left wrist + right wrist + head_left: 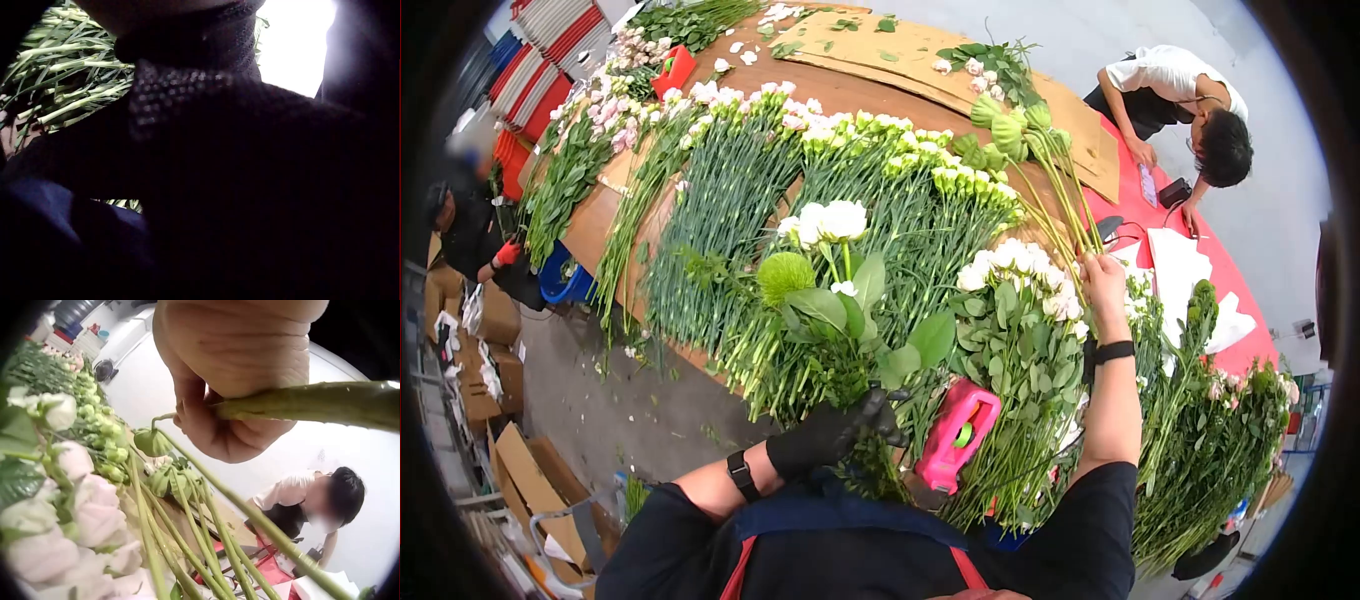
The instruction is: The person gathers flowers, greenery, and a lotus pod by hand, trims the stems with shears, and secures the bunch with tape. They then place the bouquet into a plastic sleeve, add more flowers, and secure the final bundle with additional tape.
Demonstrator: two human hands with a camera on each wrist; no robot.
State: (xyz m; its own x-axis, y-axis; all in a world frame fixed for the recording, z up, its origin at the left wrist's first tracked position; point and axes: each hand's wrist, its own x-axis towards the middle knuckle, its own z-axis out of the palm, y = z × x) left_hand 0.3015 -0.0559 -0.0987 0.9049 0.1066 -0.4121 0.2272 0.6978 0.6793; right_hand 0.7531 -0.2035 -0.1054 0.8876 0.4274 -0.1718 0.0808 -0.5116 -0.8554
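Observation:
My left hand (835, 438), in a black glove, grips the stems of a small bouquet with white flowers (830, 222), a fuzzy green ball flower (785, 278) and broad leaves (868, 300). The left wrist view is mostly dark, with cut stems (75, 62) at its upper left. My bare right hand (1103, 287) reaches over the table to a bunch of long-stemmed green lotus buds (1008, 132). In the right wrist view its curled fingers pinch a thick green stem (312, 405). More lotus stems (215, 550) lie below that hand.
Rows of carnations (730, 190) cover the table, with white roses (1020, 268) nearer my right arm. A pink tape dispenser (960, 435) lies beside my left hand. Another person (1190, 100) leans on the red tabletop (1245, 345); a second person (475, 240) stands at left. Cardboard boxes (540, 490) stand on the floor.

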